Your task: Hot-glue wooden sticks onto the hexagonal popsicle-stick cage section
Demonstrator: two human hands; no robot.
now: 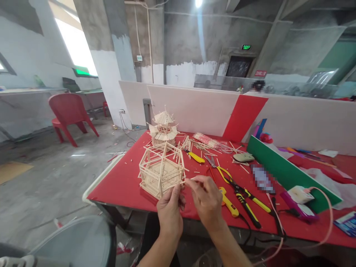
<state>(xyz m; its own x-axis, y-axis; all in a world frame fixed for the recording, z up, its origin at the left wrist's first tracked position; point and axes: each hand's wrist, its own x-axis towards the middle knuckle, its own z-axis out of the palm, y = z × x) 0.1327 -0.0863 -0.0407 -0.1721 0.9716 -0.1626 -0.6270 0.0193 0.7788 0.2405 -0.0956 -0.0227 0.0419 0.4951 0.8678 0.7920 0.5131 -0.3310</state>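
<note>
We held our hands close together at the near right side of a hexagonal stick frame (pixel 161 174), which stood on the red tabletop (pixel 119 181) in front of us. Our right hand (pixel 208 200) had thumb and forefinger pinched on a thin stick (pixel 182 182), its far end right by the frame. Our left hand (pixel 170 209) had its thumb and fingers drawn together at the same corner (whether they gripped the frame or the stick, we could not tell).

Just behind the frame we had a tiered pagoda model (pixel 164 128), with loose sticks (pixel 187 144) strewn to its right and a plastic-wrapped bundle (pixel 207 141) beyond them. Nearer our right hand lay a small yellow-handled cutter (pixel 197 158), yellow-handled scissors (pixel 224 174), a yellow glue gun (pixel 229 204) and black-and-yellow pliers (pixel 247 211). A computer mouse (pixel 243 157) sat farther back, near a long green board (pixel 278 167).
</note>
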